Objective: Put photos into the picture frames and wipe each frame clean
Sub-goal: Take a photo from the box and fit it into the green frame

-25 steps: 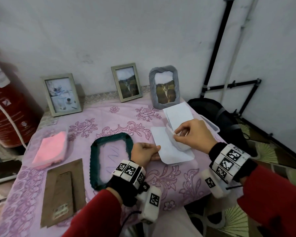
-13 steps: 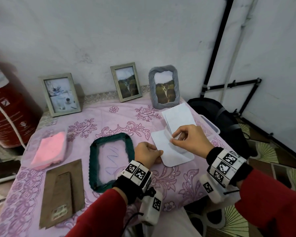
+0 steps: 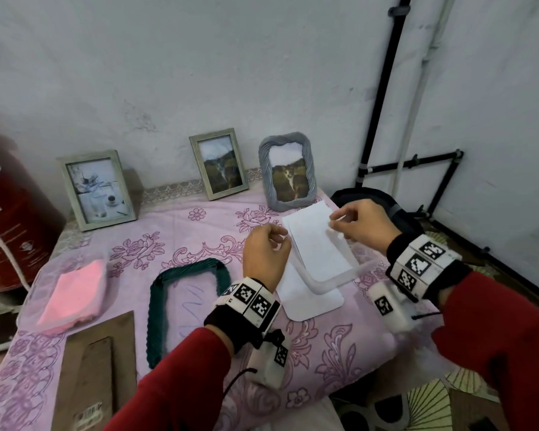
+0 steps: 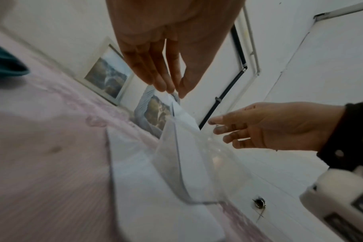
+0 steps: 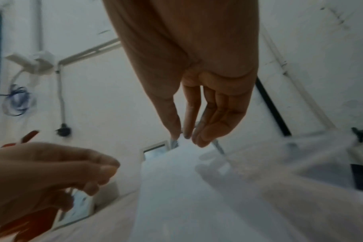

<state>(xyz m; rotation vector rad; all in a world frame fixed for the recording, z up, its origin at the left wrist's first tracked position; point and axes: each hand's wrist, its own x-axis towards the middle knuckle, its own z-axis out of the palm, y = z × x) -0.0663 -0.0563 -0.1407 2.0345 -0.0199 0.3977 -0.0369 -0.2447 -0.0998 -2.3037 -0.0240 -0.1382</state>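
My right hand (image 3: 360, 223) pinches the far edge of a thin clear plastic sheet (image 3: 330, 269), glossy and round-cornered, lifted over white photo paper (image 3: 311, 303) near the table's (image 3: 199, 231) right edge. My left hand (image 3: 263, 253) pinches the sheet's near-left corner. The braided green frame (image 3: 187, 303) lies flat mid-table, glass empty. Three frames along the back edge hold photos. A soft pink cloth (image 3: 75, 293) sits at the left edge.

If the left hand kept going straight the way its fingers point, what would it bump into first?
Probably the white sheet lifted in its clear sleeve. The left hand points right across the table towards it, pinching its near edge already, it seems. Depth is hard to judge.
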